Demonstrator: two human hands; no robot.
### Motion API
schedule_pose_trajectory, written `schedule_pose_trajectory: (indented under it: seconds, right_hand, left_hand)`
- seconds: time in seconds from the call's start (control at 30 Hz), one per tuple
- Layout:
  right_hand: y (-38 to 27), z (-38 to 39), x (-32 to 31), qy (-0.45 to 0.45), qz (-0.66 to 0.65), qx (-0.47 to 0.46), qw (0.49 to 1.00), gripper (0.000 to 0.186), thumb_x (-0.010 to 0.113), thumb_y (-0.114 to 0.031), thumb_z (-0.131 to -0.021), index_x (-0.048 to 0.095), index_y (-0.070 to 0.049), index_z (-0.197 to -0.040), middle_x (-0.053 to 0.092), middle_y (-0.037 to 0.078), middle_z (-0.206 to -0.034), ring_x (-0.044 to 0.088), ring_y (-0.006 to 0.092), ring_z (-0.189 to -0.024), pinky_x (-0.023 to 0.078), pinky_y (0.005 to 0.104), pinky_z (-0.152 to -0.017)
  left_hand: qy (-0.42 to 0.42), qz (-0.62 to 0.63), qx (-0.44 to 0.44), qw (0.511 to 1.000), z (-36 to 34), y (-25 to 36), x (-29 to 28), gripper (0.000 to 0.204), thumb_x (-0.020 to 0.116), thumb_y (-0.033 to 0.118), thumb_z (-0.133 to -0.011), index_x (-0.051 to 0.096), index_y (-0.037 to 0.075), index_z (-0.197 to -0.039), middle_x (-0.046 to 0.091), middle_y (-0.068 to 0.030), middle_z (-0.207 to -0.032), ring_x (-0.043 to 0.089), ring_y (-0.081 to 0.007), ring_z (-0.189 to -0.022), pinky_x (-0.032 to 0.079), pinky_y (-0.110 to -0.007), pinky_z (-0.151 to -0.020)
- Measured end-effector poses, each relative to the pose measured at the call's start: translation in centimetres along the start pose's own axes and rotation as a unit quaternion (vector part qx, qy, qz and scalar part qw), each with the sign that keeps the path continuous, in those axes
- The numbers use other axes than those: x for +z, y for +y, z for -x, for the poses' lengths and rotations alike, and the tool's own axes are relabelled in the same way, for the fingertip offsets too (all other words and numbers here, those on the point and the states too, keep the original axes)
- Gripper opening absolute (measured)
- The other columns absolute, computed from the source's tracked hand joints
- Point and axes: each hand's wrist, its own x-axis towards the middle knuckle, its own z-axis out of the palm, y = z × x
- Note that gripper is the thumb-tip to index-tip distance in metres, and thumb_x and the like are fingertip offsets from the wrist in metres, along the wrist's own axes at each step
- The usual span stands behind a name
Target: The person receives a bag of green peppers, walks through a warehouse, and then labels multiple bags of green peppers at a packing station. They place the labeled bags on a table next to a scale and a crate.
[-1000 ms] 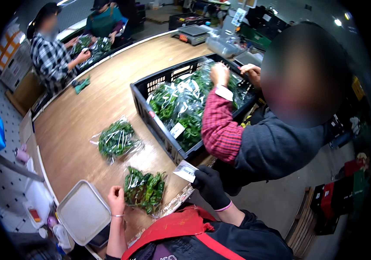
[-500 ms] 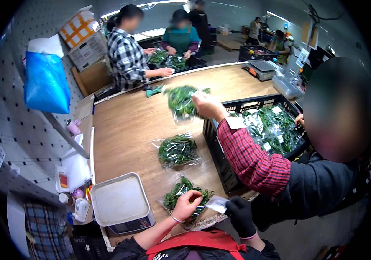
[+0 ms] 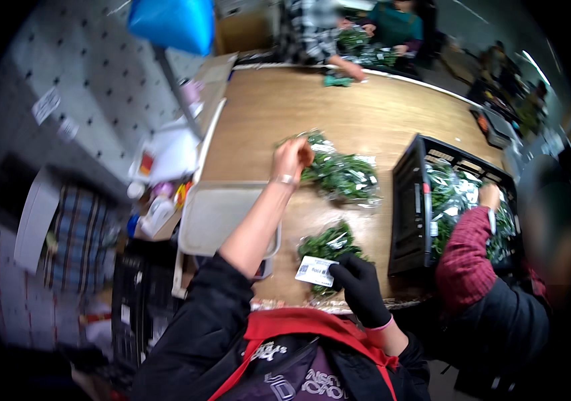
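My bare left hand (image 3: 291, 160) reaches over the wooden table, its fingers curled on the edge of a clear bag of leafy greens (image 3: 317, 140). A second bag of greens (image 3: 345, 178) lies against that one, just to its right. In my black-gloved right hand (image 3: 360, 286) is a white printed label (image 3: 315, 271), held by one end. The label hovers over a third bag of greens (image 3: 332, 242) near the table's front edge and partly covers it.
A scale with a grey tray (image 3: 222, 214) stands under my left forearm. To the right is a black crate (image 3: 409, 220) of bagged greens, with a co-worker's hand (image 3: 489, 196) in it. Other people work past the far edge, near a green cloth (image 3: 337, 81).
My left hand has left the nearest bag and moved forward to the far one. The co-worker's hand has gone from above the table into the crate. My view has shifted.
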Motion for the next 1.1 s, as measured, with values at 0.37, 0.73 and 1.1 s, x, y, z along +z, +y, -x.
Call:
schedule_pose_trajectory:
  seconds: [0.37, 0.73, 1.1]
  right_hand:
    - [-2.1, -1.9, 7.0, -0.247, -0.080, 0.033, 0.965, 0.023, 0.058, -0.021, -0.091, 0.061, 0.001, -0.089, 0.055, 0.001, -0.068, 0.049, 0.0064, -0.061, 0.039, 0.0229, -0.056]
    - [1.7, -2.9, 9.9, -0.194, 0.078, -0.145, 0.967, 0.029, 0.065, -0.028, -0.081, 0.061, 0.001, -0.085, 0.061, 0.016, -0.071, 0.061, 0.0269, -0.066, 0.047, 0.0348, -0.061]
    - [5.6, -4.7, 5.3, -0.149, 0.178, -0.167, 0.958, 0.033, 0.067, -0.036, -0.081, 0.061, -0.003, -0.084, 0.064, 0.016, -0.073, 0.062, 0.0287, -0.064, 0.048, 0.0365, -0.060]
  left_hand:
    - [0.149, 0.213, 0.081, 0.962, -6.8, 9.1, -6.2, 0.011, 0.064, 0.024, -0.080, 0.063, 0.015, -0.075, 0.061, 0.0000, -0.067, 0.058, -0.0157, -0.062, 0.047, -0.032, -0.058]
    - [0.166, 0.221, 0.097, 0.956, -7.5, 9.2, -2.9, 0.010, 0.061, 0.023, -0.082, 0.061, 0.013, -0.081, 0.061, -0.0001, -0.071, 0.058, -0.0152, -0.062, 0.048, -0.031, -0.059]
    - [0.073, 0.096, 0.052, 0.991, -3.4, 5.4, -1.2, 0.010, 0.059, 0.021, -0.086, 0.062, 0.011, -0.084, 0.062, -0.0019, -0.076, 0.058, -0.0159, -0.065, 0.049, -0.029, -0.062]
